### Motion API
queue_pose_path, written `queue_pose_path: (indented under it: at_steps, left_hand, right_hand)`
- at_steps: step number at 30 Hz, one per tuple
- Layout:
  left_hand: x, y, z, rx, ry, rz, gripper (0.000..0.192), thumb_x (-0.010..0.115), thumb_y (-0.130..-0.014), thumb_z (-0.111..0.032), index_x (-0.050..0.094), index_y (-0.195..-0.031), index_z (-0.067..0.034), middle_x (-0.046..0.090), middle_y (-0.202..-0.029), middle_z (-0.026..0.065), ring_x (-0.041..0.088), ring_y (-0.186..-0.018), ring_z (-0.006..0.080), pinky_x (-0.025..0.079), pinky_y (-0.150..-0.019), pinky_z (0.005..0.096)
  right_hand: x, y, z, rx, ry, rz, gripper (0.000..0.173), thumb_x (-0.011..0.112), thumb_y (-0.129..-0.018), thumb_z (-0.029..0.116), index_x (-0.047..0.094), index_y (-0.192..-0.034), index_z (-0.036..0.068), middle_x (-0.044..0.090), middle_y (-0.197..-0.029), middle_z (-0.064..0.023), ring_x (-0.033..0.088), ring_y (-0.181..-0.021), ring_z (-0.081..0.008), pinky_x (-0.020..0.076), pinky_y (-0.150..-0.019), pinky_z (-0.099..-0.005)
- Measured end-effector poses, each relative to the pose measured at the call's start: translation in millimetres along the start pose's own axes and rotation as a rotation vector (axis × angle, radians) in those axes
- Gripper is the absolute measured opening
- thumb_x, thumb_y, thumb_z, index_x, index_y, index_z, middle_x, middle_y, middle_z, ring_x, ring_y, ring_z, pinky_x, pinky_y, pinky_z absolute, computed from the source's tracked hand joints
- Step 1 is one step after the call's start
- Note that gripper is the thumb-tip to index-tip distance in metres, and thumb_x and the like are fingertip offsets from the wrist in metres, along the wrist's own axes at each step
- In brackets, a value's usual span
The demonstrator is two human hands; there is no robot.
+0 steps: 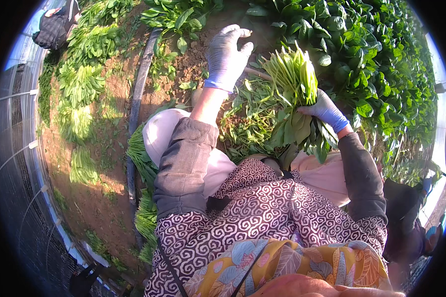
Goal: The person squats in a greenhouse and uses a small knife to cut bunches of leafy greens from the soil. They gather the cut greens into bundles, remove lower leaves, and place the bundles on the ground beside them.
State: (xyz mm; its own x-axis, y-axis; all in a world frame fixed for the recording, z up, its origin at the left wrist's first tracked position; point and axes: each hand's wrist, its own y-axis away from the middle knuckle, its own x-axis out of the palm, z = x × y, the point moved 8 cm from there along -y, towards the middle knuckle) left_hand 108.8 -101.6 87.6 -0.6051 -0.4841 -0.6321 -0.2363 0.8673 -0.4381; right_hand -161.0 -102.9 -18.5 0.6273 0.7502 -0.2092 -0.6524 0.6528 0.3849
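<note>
My right hand [321, 109], in a grey-coated glove with a blue-violet cuff, grips a bunch of spinach-like leafy greens [301, 87]. The bunch is upside down: its pale cut stems point up and away from me, and the broad leaves hang below my fingers. My left hand [228, 54], in a matching glove, is raised over the soil to the left of the bunch, thumb and fingers apart. Between the hands a thin brown stick or handle [258, 73] shows partly. Loose leaves and stems [252, 126] litter the ground before my knees.
Dense standing greens [356, 55] fill the right side. A dark hose [139, 89] runs along the soil on the left; beyond it lie bunches of cut greens [81, 85]. Plastic sheeting [18, 122] walls the left edge. Other people [54, 28] show at upper left and lower right.
</note>
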Motion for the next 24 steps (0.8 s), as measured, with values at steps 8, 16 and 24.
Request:
queue_pose_path:
  at_steps: [8, 16, 24]
  left_hand:
    - [37, 9, -38, 0.139, 0.254, 0.257, 0.029, 0.079, -0.076, -0.017, 0.07, -0.101, -0.004, 0.067, -0.11, 0.0092, 0.061, -0.108, 0.0244, 0.048, -0.095, 0.0344]
    - [35, 13, -52, 0.202, 0.076, 0.228, 0.037, 0.08, -0.071, -0.023, 0.065, -0.097, -0.002, 0.067, -0.103, 0.0149, 0.063, -0.096, 0.0332, 0.049, -0.088, 0.0416]
    - [30, 19, -39, 0.19, 0.012, 0.247, 0.02, 0.071, -0.07, -0.014, 0.057, -0.083, -0.005, 0.06, -0.079, 0.0093, 0.06, -0.084, 0.0306, 0.045, -0.086, 0.0431]
  right_hand:
    - [-10, -3, -9, -0.089, 0.139, -0.065, 0.055, 0.08, -0.073, 0.005, 0.057, -0.123, 0.001, 0.065, -0.113, -0.0039, 0.056, -0.102, -0.0097, 0.0454, -0.095, -0.0292]
    - [-12, 1, 3, -0.103, 0.278, -0.192, 0.052, 0.082, -0.063, 0.016, 0.064, -0.109, 0.001, 0.071, -0.092, -0.0136, 0.068, -0.083, -0.0222, 0.0523, -0.079, -0.0354]
    - [3, -2, 22, -0.09, 0.484, -0.193, 0.059, 0.08, -0.062, 0.02, 0.062, -0.116, 0.005, 0.07, -0.095, -0.0172, 0.068, -0.088, -0.0304, 0.0529, -0.079, -0.0372]
